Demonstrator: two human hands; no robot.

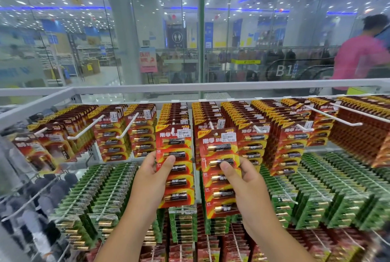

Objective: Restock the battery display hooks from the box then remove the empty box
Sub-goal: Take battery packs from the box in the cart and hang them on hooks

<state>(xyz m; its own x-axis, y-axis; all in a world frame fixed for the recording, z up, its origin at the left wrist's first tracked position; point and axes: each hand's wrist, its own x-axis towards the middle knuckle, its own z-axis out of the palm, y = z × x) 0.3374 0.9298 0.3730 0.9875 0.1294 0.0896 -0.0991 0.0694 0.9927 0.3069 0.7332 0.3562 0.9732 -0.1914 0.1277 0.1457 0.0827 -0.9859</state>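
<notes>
Both hands at red battery cards, frame centre.
Left hand (153, 174) grips left card (174, 166); right hand (244, 179) pinches right card (220, 174), seemingly hooked.

A single view is given, taken from a wide-angle camera worn on the head, facing forward and tilted down. The red card battery packs (175, 164) on white wire display hooks (346, 117) are seen close, filling the lower half of the frame. The glass partition (160, 29) is seen across the upper half. Straight edges are bowed towards the frame borders.
</notes>
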